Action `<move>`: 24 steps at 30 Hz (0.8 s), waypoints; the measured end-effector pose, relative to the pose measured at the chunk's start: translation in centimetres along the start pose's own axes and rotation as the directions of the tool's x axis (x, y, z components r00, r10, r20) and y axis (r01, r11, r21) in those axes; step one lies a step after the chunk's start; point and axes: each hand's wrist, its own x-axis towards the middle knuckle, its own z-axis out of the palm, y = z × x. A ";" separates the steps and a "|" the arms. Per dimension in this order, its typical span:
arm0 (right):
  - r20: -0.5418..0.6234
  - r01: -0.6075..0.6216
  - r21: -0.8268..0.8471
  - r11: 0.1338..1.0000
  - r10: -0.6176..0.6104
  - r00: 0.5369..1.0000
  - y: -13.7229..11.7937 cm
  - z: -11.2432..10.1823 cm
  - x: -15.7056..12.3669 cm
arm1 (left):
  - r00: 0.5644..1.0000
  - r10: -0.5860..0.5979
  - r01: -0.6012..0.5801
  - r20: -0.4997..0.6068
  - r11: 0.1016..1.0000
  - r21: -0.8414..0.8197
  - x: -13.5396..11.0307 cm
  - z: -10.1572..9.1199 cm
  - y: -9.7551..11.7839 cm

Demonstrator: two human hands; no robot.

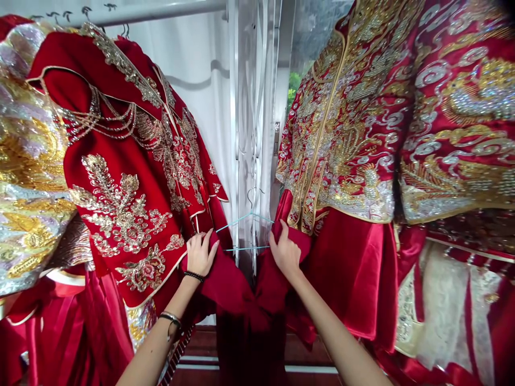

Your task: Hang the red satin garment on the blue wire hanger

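Observation:
A plain deep-red garment, gathered at its middle, spreads between my two hands below a thin light-blue hanger. My left hand is closed over the garment's upper left part, fingers bent over the cloth. On the other side my right hand grips its upper right part, with the thumb pointing up. The hanger's hook shows above, in front of the white metal post. How the cloth sits on the hanger's ends is hidden by my hands and the folds.
A red jacket with silver embroidery hangs close on the left, under a white rail. Gold-embroidered red jackets and a red satin skirt hang on the right. White metal posts stand between, before a white curtain.

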 end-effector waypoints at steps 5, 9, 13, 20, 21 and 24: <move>0.016 0.104 -0.150 0.983 -0.103 0.995 -0.5 -1.2 1.9 | 0.999 -0.022 0.022 0.042 1.000 0.010 0.2 -0.1 0.5; 0.039 0.199 -0.290 0.936 -0.197 0.980 -1.0 -0.9 1.4 | 0.998 -0.038 0.035 0.059 0.998 0.054 0.1 0.0 0.9; 0.088 0.211 -0.334 0.919 -0.192 0.977 -1.7 -1.4 1.0 | 0.994 -0.099 0.094 0.038 0.988 0.126 0.1 -0.3 1.6; -0.046 0.317 -0.293 0.902 -0.344 0.938 -0.2 -3.9 2.7 | 0.995 -0.089 0.085 0.033 0.991 0.102 2.2 -1.9 2.2; -0.041 0.370 -0.236 0.898 -0.390 0.920 0.3 -3.7 3.0 | 0.996 -0.069 0.064 0.063 0.995 0.076 2.7 -1.9 2.3; 0.034 0.402 0.011 0.915 -0.403 0.915 2.0 -1.9 3.3 | 0.990 -0.017 0.015 0.142 1.000 0.015 3.4 -1.1 2.5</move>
